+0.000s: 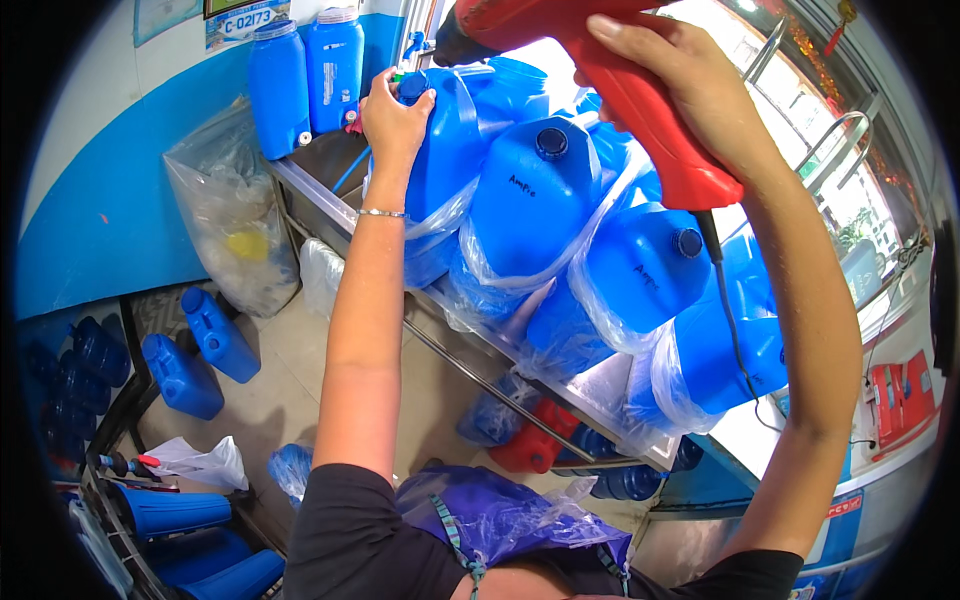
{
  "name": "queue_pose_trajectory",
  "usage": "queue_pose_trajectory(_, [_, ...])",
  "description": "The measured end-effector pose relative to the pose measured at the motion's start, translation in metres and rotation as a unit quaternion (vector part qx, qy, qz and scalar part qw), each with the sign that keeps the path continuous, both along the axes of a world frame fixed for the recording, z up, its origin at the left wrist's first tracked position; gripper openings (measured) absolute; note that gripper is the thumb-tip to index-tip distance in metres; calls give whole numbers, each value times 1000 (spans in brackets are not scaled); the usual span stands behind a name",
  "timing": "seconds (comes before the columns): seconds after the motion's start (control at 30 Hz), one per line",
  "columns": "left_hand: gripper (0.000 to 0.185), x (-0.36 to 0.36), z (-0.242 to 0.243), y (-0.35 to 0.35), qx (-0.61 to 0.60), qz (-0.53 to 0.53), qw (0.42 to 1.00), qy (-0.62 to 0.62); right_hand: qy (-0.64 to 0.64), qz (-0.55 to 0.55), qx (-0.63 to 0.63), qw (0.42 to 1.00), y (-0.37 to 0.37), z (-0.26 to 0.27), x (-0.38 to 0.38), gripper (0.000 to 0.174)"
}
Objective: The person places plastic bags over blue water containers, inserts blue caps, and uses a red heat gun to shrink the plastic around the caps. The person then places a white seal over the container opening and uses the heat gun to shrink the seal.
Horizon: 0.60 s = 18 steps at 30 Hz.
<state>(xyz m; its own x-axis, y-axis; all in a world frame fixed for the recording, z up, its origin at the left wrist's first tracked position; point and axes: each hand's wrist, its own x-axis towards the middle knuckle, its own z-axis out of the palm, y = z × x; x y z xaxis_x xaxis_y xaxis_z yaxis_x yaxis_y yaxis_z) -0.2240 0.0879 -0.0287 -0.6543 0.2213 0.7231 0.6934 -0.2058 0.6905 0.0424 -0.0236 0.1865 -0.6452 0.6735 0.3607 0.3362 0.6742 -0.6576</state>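
Note:
My right hand (697, 82) grips the handle of a red heat gun (637, 112), raised above the jugs. Its dark nozzle (454, 41) points to the left, over the leftmost blue plastic jug (450, 161). On that jug, my left hand (394, 116) has its fingers around the dark blue screw cap (413, 88). Beside it stands a capped blue jug (529, 199) with handwriting on its face. Another marked jug (637, 262) follows to the right. Clear plastic film (517, 277) hangs loosely around the lower parts of these jugs.
The jugs stand on a metal counter (600, 394) with a rail (480, 379) along its front. A black cord (724, 300) trails from the heat gun. Two blue containers (281, 90) stand at the back left, near a clear bag (232, 225). Blue jugs (180, 379) sit on the floor.

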Motion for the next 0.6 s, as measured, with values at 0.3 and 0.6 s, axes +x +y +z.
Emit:
queue_pose_trajectory(0.3, [73,2,1,-3,-7,-2,1000,-12,-43,37,90,994,16,-3,-24,46])
queue_pose_trajectory(0.6, [76,6,3,-10,-28,-7,1000,-13,-72,23,30,997,-3,-1,-34,46])
